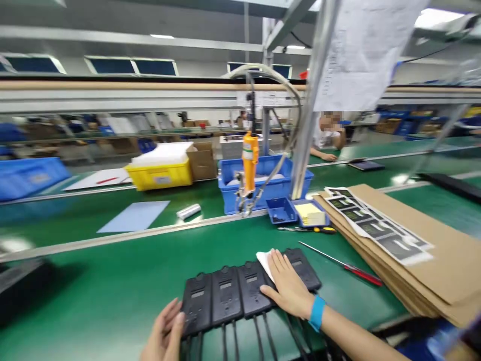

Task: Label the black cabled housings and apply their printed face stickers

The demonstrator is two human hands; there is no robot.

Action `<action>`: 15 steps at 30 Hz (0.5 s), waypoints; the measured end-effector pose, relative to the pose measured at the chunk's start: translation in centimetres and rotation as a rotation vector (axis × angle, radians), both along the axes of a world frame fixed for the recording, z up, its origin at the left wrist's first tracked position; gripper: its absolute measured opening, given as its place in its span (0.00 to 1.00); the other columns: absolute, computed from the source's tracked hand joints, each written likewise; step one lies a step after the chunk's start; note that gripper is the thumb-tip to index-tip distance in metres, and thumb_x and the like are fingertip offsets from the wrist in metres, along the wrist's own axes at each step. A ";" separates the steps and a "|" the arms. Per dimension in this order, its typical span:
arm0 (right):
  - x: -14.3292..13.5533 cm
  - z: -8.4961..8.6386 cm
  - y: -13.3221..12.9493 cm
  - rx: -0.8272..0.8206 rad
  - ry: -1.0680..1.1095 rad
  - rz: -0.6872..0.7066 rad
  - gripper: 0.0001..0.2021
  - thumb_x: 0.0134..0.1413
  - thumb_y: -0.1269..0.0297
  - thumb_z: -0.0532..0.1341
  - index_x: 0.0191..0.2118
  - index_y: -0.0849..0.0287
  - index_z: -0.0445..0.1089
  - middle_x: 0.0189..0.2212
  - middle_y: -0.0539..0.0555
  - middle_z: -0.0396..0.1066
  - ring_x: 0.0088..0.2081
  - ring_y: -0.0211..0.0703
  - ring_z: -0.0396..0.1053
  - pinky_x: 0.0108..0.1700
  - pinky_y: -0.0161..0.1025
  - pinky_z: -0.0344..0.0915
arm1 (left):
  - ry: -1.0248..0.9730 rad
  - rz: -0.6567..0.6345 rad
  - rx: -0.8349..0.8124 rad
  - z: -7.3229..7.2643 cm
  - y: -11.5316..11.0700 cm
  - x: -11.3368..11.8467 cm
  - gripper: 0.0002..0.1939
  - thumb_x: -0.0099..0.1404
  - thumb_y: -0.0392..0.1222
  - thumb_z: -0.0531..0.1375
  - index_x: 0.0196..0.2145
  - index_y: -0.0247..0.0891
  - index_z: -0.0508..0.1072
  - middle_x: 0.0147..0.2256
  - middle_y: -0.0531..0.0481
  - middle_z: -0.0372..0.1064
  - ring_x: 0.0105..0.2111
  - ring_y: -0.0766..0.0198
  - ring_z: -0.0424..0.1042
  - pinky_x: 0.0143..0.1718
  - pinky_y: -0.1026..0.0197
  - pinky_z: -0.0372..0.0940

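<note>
Several flat black plastic devices (226, 293), each with a small rectangular window and dark cables at its near end, lie side by side on the green bench. My right hand (287, 288) lies over the right-hand ones, pressing a folded white cloth (265, 261) onto them under its straight fingers. Its thumb points left across a neighbouring device. At the left end of the row my left hand (165, 331) rests with fingers loosely bent and thumb apart, by the edge of the leftmost device; whether it touches is unclear.
A red-handled screwdriver (363, 275) lies right of the row, beside stacked cardboard (424, 225) with printed sheets. An orange power screwdriver (249, 163) hangs before a blue bin (229, 193). Small blue trays (281, 210) stand behind. Another person (326, 138) sits across the bench.
</note>
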State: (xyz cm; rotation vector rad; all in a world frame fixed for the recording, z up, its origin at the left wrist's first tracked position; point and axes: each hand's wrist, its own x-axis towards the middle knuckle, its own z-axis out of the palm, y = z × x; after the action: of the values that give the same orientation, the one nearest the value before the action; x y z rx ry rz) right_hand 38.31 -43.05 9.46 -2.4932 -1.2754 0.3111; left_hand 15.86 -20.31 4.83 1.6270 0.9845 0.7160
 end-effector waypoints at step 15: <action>-10.6 0.7 11.5 0.332 0.327 0.678 0.20 0.64 0.71 0.51 0.54 0.50 0.74 0.50 0.48 0.75 0.51 0.39 0.73 0.56 0.33 0.66 | -0.444 0.024 -0.464 1.0 0.1 -1.9 0.59 0.48 0.82 0.57 0.65 0.37 0.52 0.58 0.32 0.65 0.54 0.46 0.71 0.57 0.47 0.65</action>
State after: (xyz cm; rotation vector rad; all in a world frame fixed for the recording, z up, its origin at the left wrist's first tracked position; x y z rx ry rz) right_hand 27.75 -31.58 10.19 -1.6005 -1.8079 0.5763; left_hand 13.93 -20.21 5.81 0.9983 0.7715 0.7562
